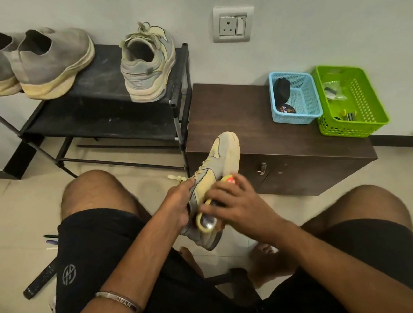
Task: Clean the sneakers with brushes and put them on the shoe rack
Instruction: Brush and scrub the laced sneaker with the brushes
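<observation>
A yellow-and-grey sneaker (222,158) is held up between my knees, toe pointing away toward the cabinet. My left hand (179,204) grips it at the collar and tongue. My right hand (232,199) curls over a round brush (207,223) with a yellow rim and an orange-red top, pressing it against the sneaker's side. Its mate (148,61) stands on the right end of the black shoe rack (100,116). A grey pair of sneakers (37,59) sits on the rack's left end.
A dark wooden cabinet (261,131) stands right of the rack, bearing a blue basket (306,101) and a green basket (361,96) with small items. A black long-handled tool (39,281) and pens (50,239) lie on the floor at left. My bare knees flank the sneaker.
</observation>
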